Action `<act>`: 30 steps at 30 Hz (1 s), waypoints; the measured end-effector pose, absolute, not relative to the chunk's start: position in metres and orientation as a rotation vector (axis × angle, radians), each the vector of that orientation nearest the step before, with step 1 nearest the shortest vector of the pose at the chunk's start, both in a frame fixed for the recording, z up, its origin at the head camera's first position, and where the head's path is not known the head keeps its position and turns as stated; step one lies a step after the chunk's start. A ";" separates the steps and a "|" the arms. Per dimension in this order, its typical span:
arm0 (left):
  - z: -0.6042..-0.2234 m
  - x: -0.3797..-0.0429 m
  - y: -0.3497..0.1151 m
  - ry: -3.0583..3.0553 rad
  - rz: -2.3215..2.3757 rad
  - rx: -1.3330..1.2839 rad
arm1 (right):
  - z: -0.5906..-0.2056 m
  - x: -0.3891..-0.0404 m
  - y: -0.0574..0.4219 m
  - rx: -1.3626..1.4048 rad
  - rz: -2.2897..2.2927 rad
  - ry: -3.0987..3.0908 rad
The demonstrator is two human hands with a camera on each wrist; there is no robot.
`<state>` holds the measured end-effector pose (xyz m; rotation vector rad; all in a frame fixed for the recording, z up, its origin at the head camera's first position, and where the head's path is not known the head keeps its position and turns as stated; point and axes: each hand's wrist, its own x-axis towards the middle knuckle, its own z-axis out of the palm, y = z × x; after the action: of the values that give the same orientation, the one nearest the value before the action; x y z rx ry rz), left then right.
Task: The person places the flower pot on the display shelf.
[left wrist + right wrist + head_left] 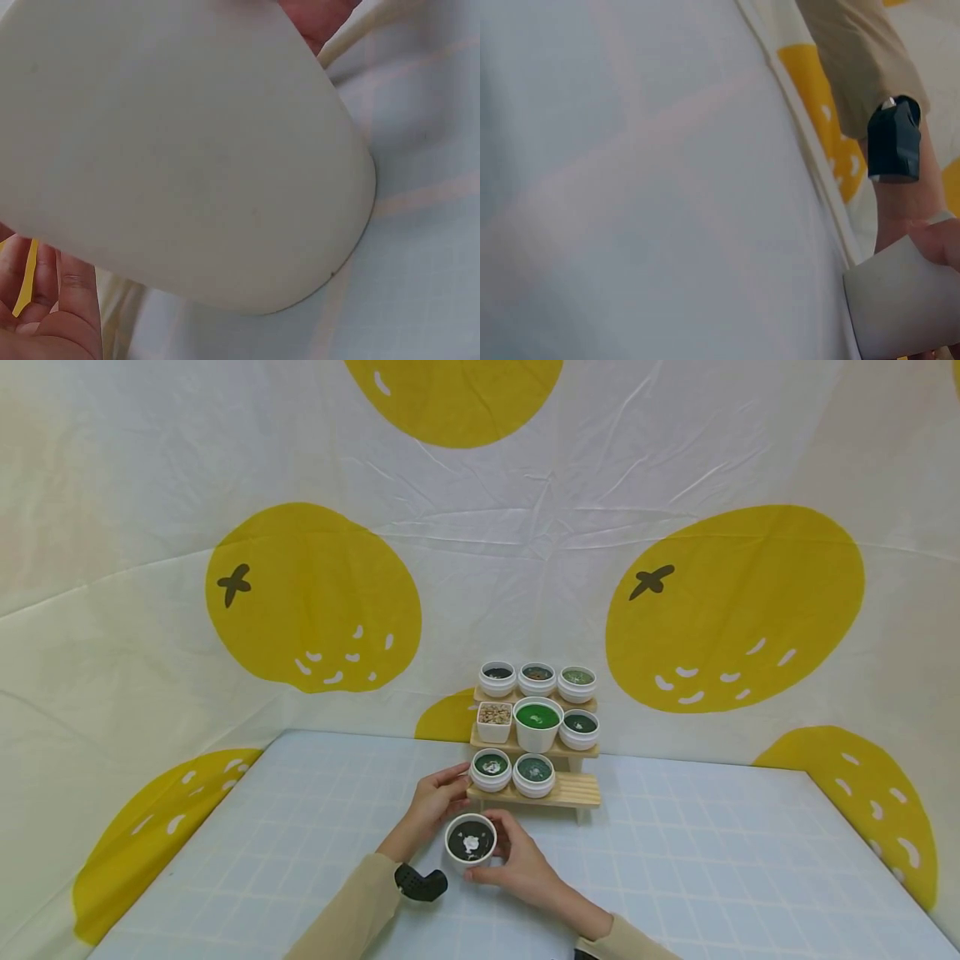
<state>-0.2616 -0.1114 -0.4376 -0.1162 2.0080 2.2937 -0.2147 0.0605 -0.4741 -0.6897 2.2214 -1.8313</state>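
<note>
My right hand (525, 864) grips a white tapered cup (471, 842) with a dark top and a white mark in it, thumb in front and fingers behind. In the left wrist view this cup (210, 165) fills much of the picture; in the right wrist view the cup (900, 307) shows at the lower right. My left hand (433, 803) is beside the left end of the lowest step of a wooden stand (577, 789), its fingers loosely extended. Its fingertips are close to a white bowl with green contents (491, 768); whether they touch is unclear.
Next to that bowl sits another white bowl (534, 776). The middle step carries a square cup of beige bits (494, 724), a taller green-filled cup (537, 725) and a small bowl (579, 730). Several bowls line the top step. A fruit-print cloth (510, 593) hangs behind.
</note>
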 end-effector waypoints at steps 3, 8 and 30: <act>-0.442 -0.265 -0.111 2.005 2.295 -0.126 | -0.475 -0.215 0.061 -0.708 -1.830 2.230; -0.459 -0.278 -0.113 1.997 2.295 -0.152 | -0.476 -0.215 0.062 -0.712 -1.811 2.248; -0.467 -0.282 -0.111 2.034 2.289 -0.201 | -0.460 -0.208 0.079 -0.650 -1.777 2.407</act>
<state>-0.2823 -0.1113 -0.4665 -0.2011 2.0341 2.2893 -0.2077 0.0791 -0.4604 -0.6502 2.4072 -1.7773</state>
